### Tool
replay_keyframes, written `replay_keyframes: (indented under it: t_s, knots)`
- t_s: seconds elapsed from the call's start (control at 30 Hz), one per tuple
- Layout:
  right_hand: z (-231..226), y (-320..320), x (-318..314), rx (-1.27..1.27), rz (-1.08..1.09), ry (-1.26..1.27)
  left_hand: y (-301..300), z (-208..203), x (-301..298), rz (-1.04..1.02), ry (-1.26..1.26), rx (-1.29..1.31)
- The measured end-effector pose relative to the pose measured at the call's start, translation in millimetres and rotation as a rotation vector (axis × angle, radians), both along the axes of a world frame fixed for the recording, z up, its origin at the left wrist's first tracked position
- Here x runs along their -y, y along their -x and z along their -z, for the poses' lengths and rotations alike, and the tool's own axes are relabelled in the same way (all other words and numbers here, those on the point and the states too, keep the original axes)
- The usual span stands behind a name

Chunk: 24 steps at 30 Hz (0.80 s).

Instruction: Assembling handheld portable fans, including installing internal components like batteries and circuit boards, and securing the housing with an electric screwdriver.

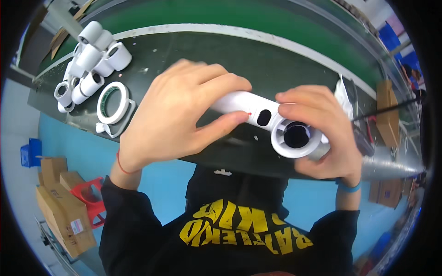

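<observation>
Both my hands hold a white handheld device (239, 103) above the dark table. It has a tube-like handle with a black oval patch and a small red mark, and a round flared head with a dark disc in its middle; I cannot tell its exact kind. My left hand (177, 110) grips the handle between thumb and fingers. Around the rim of the head, my right hand (324, 126) is closed, fingers on top and thumb below. The device lies tilted, its head lower and to the right. My palms hide parts of it.
Several white cylindrical parts (90, 57) are piled at the table's far left. A roll of white tape (120, 109) lies nearer, beside my left wrist. A green belt (221, 13) runs behind the table (184, 50). Cardboard boxes (64, 209) and a red stool (93, 202) stand lower left.
</observation>
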State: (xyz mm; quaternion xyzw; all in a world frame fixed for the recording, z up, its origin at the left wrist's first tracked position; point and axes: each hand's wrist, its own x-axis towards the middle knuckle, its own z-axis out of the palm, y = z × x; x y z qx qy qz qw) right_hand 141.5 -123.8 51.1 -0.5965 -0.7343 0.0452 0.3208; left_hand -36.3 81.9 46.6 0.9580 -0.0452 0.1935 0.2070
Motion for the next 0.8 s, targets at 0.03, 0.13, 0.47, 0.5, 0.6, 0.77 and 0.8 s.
replay_keyframes:
  t_s: [0.03, 0.13, 0.47, 0.5, 0.6, 0.77, 0.8]
  knots:
    - [-1, -2, 6, 0.017, -0.014, -0.012, -3, 2, 5, 0.047, 0.142, -0.131]
    - [3, -13, 21, -0.083, -0.069, -0.044, -19, 21, 27, 0.279, 0.614, -0.15]
    - [47, -13, 46, -0.38, 0.15, -0.353, -17, 49, 89, 0.156, 1.266, -0.423]
    - [53, -5, 42, -0.495, 0.253, -0.432, -17, 52, 91, 0.116, 1.331, -0.4]
    - [62, 21, 41, -0.852, 0.395, -0.411, -15, 63, 98, 0.116, 1.366, -0.265]
    - [84, 45, 39, -1.052, 0.287, -0.395, -12, 70, 106, 0.081, 1.524, -0.174]
    - [84, 48, 39, -1.056, 0.288, -0.396, -11, 71, 108, 0.079, 1.523, -0.178]
